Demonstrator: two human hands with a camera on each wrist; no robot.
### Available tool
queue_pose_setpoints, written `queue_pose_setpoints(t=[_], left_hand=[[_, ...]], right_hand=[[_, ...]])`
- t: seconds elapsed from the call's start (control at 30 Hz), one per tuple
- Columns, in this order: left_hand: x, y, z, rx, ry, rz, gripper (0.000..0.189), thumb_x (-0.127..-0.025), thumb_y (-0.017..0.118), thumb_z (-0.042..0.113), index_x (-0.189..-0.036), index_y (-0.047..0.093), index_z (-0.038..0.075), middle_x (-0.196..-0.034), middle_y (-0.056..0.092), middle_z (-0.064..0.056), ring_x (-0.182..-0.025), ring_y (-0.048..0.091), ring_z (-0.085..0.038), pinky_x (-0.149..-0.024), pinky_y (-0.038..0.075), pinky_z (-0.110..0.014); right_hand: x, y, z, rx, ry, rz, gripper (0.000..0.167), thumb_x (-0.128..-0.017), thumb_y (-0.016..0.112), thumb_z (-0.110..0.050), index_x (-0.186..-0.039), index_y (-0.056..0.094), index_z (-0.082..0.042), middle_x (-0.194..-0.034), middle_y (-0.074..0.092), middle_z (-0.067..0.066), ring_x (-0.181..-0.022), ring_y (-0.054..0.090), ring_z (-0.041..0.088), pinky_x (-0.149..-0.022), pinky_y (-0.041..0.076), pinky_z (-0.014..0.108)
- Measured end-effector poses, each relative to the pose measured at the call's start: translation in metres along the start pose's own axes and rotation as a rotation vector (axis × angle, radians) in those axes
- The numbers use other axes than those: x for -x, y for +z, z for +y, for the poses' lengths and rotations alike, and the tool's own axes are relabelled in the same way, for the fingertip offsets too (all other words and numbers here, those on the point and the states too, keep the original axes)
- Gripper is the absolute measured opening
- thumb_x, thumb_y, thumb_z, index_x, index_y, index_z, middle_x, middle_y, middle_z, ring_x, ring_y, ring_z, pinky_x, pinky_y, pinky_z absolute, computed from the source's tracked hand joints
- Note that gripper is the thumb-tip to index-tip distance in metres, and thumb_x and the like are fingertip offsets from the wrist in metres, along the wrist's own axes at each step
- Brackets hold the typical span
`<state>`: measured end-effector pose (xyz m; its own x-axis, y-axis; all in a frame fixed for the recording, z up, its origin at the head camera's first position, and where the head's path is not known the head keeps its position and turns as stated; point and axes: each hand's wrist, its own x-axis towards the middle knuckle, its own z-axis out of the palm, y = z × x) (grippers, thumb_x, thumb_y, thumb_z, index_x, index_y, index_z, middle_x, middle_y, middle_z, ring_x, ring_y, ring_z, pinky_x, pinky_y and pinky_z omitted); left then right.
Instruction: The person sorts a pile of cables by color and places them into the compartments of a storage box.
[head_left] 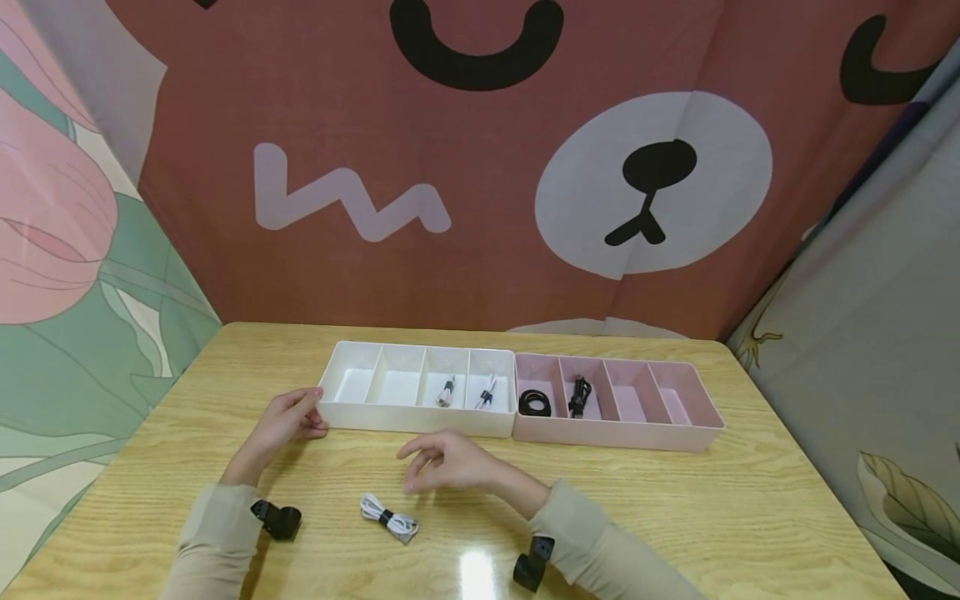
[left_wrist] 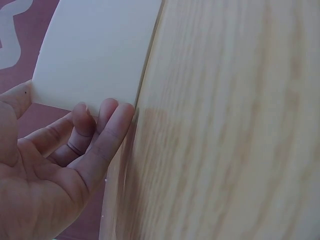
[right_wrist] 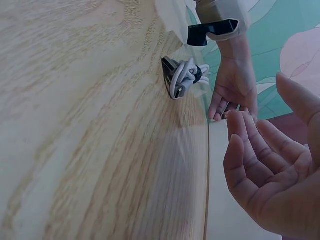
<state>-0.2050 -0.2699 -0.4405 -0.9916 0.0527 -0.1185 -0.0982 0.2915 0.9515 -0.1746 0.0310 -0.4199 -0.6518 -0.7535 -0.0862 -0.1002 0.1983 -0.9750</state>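
Observation:
A white divided box lies lengthwise near the back of the table, and my left hand touches its left end. In the left wrist view the fingertips rest against the lower edge of that end wall. My right hand, fingers loosely bent and holding nothing, hovers in front of the white box. A white bundled cable with a black tie lies on the wood between the hands, toward me. Two small white cables, one with a grey tie and one with a dark tie, sit in the white box's right-hand compartments.
A pink divided box butts against the white box's right end. Its two left compartments hold a coiled black cable and a bundled black cable. A printed cloth hangs behind the table.

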Motion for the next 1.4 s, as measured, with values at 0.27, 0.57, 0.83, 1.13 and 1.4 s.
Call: queue_pose_setpoints(t=[0.27,0.57,0.83,1.13,1.4], left_hand=[[0.001,0.000,0.000,0.003,0.003,-0.003,0.057,-0.099,0.038,0.031,-0.129,0.031,-0.017,-0.076,0.052,-0.010,-0.074,0.061,-0.017,-0.072,0.055,-0.033],[0.000,0.001,0.001,-0.017,-0.002,0.005,0.057,-0.099,0.037,0.032,-0.129,0.033,-0.016,-0.077,0.052,-0.011,-0.075,0.061,-0.017,-0.072,0.055,-0.033],[0.000,0.001,0.001,-0.008,0.004,0.005,0.056,-0.099,0.037,0.031,-0.128,0.033,-0.017,-0.076,0.051,-0.010,-0.073,0.061,-0.016,-0.071,0.055,-0.033],[0.000,0.001,0.002,-0.015,-0.004,0.004,0.057,-0.099,0.036,0.031,-0.130,0.032,-0.017,-0.076,0.051,-0.009,-0.073,0.060,-0.016,-0.072,0.055,-0.033],[0.000,0.002,0.002,-0.028,-0.017,0.015,0.058,-0.099,0.036,0.033,-0.130,0.032,-0.016,-0.077,0.052,-0.011,-0.075,0.061,-0.017,-0.072,0.055,-0.033]], right_hand=[[-0.001,0.004,0.000,0.099,0.015,0.000,0.045,-0.074,0.074,-0.004,-0.116,0.057,0.002,-0.079,0.067,0.004,-0.060,0.058,0.008,-0.051,0.046,0.016],[-0.003,0.006,0.005,0.190,-0.009,-0.035,0.050,-0.074,0.076,-0.010,-0.118,0.057,0.000,-0.072,0.063,-0.004,-0.057,0.056,0.005,-0.050,0.047,0.018],[-0.005,0.010,0.008,0.337,-0.024,-0.113,0.054,-0.072,0.078,-0.014,-0.120,0.055,-0.004,-0.062,0.059,-0.008,-0.053,0.052,0.001,-0.051,0.045,0.015],[-0.008,0.012,0.015,0.442,-0.087,-0.119,0.053,-0.072,0.078,-0.017,-0.119,0.056,-0.006,-0.058,0.055,-0.011,-0.049,0.049,-0.002,-0.050,0.045,0.013],[-0.007,0.018,0.011,0.628,-0.118,-0.171,0.060,-0.070,0.079,-0.026,-0.122,0.054,-0.010,-0.056,0.053,-0.013,-0.049,0.047,-0.005,-0.053,0.043,0.009]])
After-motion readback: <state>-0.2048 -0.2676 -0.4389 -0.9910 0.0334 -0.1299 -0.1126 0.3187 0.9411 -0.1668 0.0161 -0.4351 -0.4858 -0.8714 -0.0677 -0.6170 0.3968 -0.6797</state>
